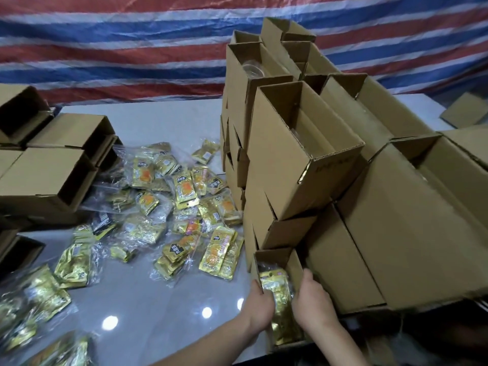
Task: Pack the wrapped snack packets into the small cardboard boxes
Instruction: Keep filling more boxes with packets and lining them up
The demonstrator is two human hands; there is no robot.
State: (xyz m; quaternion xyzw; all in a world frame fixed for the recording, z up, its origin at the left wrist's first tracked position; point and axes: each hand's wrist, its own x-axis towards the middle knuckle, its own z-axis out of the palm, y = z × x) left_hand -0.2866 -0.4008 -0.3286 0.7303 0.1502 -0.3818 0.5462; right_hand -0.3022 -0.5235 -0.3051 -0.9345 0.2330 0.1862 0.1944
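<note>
Empty cardboard boxes (50, 178) lie on their sides at the left of the grey counter (163, 120). Beside them sprawls a loose heap of gold snack packets (182, 191). Right of that rises a tall stack of open boxes (298, 154), crowding the near corner. At its foot the left hand (260, 305) and right hand (313, 302) each grip a side of a small open box (277, 262) with gold packets (281, 307) inside, between both grips.

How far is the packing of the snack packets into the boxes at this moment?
Done: cannot tell; the boxes at the left hide their contents. In hand: the left hand and right hand hold the sides of a small box with gold packets inside. Left: many loose packets lie on the table, and the stacked boxes stand open.
</note>
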